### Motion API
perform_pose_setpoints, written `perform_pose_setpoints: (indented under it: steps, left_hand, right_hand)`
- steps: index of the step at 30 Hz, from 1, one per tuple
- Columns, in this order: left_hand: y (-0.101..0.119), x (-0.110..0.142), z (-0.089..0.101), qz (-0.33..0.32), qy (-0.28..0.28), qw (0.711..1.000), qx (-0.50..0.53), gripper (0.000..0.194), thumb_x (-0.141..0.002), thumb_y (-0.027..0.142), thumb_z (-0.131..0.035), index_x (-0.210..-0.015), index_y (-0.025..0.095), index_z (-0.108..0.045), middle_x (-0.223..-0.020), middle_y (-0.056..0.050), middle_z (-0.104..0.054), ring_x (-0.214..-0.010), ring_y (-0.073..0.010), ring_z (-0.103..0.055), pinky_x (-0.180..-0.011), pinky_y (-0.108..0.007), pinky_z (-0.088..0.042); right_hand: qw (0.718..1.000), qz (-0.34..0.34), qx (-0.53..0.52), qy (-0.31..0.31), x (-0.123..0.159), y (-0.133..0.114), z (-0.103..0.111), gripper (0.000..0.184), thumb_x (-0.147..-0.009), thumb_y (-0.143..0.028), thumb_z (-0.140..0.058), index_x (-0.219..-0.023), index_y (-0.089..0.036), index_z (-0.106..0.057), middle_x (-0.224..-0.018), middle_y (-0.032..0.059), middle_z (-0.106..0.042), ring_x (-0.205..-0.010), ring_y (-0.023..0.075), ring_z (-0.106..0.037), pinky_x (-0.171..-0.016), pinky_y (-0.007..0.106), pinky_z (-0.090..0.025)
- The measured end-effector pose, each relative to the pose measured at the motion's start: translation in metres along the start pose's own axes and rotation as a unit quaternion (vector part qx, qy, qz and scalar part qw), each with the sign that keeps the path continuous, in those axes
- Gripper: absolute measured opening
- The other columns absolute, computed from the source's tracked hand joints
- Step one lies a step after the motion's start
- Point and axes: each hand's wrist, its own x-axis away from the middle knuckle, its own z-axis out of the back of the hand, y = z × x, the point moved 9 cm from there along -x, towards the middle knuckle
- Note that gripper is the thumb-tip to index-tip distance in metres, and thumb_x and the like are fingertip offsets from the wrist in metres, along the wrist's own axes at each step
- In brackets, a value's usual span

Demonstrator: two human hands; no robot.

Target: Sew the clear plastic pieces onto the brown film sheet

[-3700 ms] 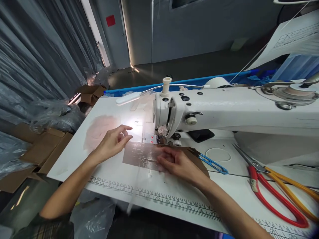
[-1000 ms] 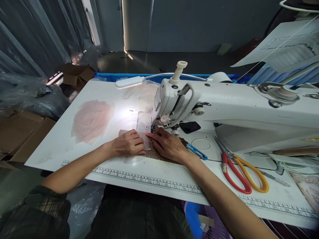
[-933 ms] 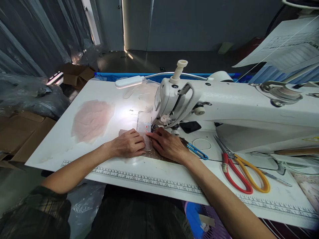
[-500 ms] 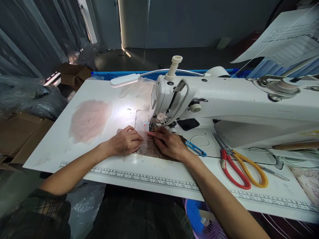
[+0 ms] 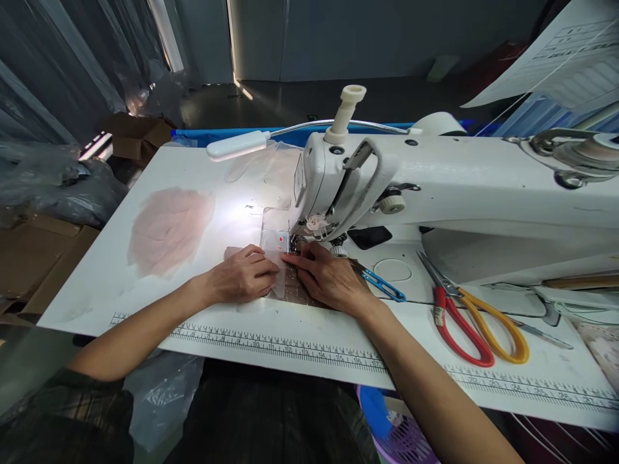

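Note:
My left hand (image 5: 244, 276) rests left of the needle area of a white sewing machine (image 5: 358, 174), its fingers bent and closed on a strip of pale sheer fabric (image 5: 273, 261). From the right, my right hand (image 5: 333, 277) holds the fabric by the presser foot (image 5: 294, 243), index finger pointing left along it and the other fingers curled. Beneath that hand lies a brown, creased piece (image 5: 297, 290); whether it is cloth or plate covering I cannot tell. Two small red marks show just ahead of the fingers. My thumbs are mostly hidden.
Blue thread snips (image 5: 384, 285) lie right of my right hand. Farther right are scissors with red and yellow handles (image 5: 464, 322). A pink sheer fabric pile (image 5: 171, 231) sits on the left tabletop. A printed ruler (image 5: 271, 345) runs along the front edge; a lamp (image 5: 236, 147) hangs above.
The view has shifted slightly, so the machine and scissors appear farther right. My right index finger reaches a little farther left over the fabric. Two red marks now show more clearly.

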Motion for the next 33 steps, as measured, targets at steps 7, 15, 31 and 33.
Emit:
perform_pose_setpoints:
  steps: [7,15,31,33]
  left_hand:
    - [0.005,0.002,0.0,-0.013,0.012,1.0,-0.018,0.02,-0.09,0.009,-0.052,-0.076,0.016,-0.064,-0.097,-0.006,-0.073,-0.085,-0.0152,-0.066,-0.086,-0.038,-0.054]
    - [0.008,0.0,0.002,-0.022,0.033,0.998,-0.041,0.024,-0.091,0.01,-0.053,-0.07,0.015,-0.063,-0.092,-0.005,-0.074,-0.078,-0.0138,-0.066,-0.08,-0.033,-0.054]
    - [-0.001,0.002,0.001,0.007,0.026,0.999,-0.018,0.022,-0.092,0.017,-0.055,-0.073,0.017,-0.066,-0.094,-0.002,-0.074,-0.074,-0.0136,-0.062,-0.073,-0.033,-0.043]
    - [-0.001,0.002,-0.001,0.006,0.021,1.0,-0.017,0.023,-0.093,0.017,-0.055,-0.073,0.017,-0.067,-0.092,-0.002,-0.074,-0.074,-0.0132,-0.061,-0.074,-0.032,-0.043]
  right_hand:
    - [1.0,0.002,-0.006,0.03,0.0,-0.001,0.001,0.042,-0.096,-0.03,-0.039,-0.13,-0.034,-0.063,-0.095,0.0092,-0.065,-0.069,0.0161,-0.055,-0.051,0.026,-0.027]
    - [0.999,0.008,0.01,0.031,-0.001,-0.002,0.001,0.044,-0.095,-0.028,-0.038,-0.132,-0.034,-0.061,-0.098,0.0101,-0.064,-0.072,0.0171,-0.057,-0.049,0.025,-0.027]
    - [0.988,-0.012,-0.145,0.041,0.007,0.01,0.004,0.04,-0.097,-0.027,-0.039,-0.13,-0.03,-0.063,-0.1,0.0081,-0.064,-0.081,0.017,-0.062,-0.075,0.031,-0.052]
    - [0.988,-0.013,-0.148,0.051,0.006,0.011,0.004,0.04,-0.097,-0.027,-0.04,-0.129,-0.029,-0.064,-0.098,0.0077,-0.064,-0.08,0.017,-0.062,-0.075,0.032,-0.053]
